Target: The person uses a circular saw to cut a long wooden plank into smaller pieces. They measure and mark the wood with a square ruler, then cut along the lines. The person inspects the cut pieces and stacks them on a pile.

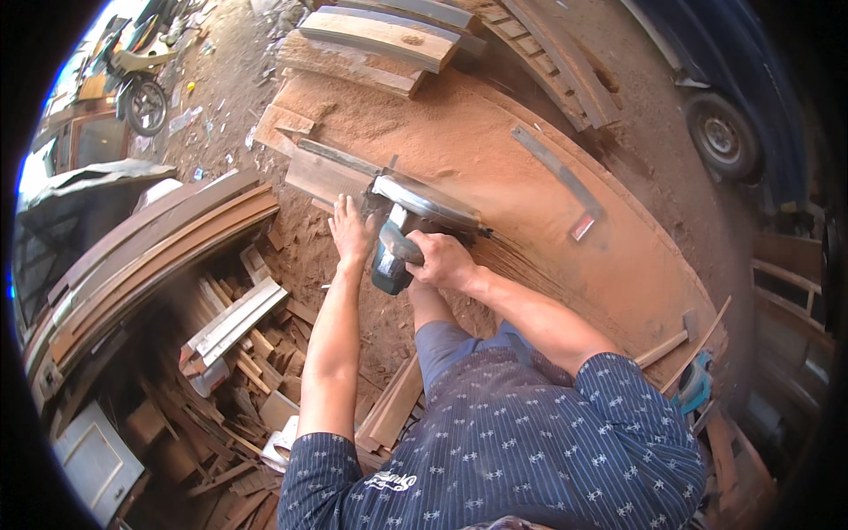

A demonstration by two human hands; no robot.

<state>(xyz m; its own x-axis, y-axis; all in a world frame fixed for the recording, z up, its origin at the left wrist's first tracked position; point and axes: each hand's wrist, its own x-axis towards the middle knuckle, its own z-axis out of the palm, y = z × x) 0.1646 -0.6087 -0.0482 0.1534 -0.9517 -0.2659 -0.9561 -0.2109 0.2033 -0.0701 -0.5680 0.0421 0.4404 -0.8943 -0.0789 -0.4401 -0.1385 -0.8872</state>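
Observation:
My right hand (439, 260) is wrapped round the handle of a circular saw (389, 258), dark teal and black with a silver blade guard. The saw rests across a wooden plank (320, 174) near the left edge of a sawdust-covered workbench (649, 265). Close beside the saw's left side, my left hand (351, 231) lies with its fingers spread on the plank's near edge. The saw's blade is hidden under the guard. Sawdust streaks trail from the guard's right end.
A metal square (552, 168) and a hammer (669, 347) lie on the bench. Thick curved timbers (380, 40) are stacked at its far end. Long boards (159, 256) and wood scraps (256, 344) fill the left side. A dark blue vehicle (751, 97) stands far right, a motorcycle (141, 97) far left.

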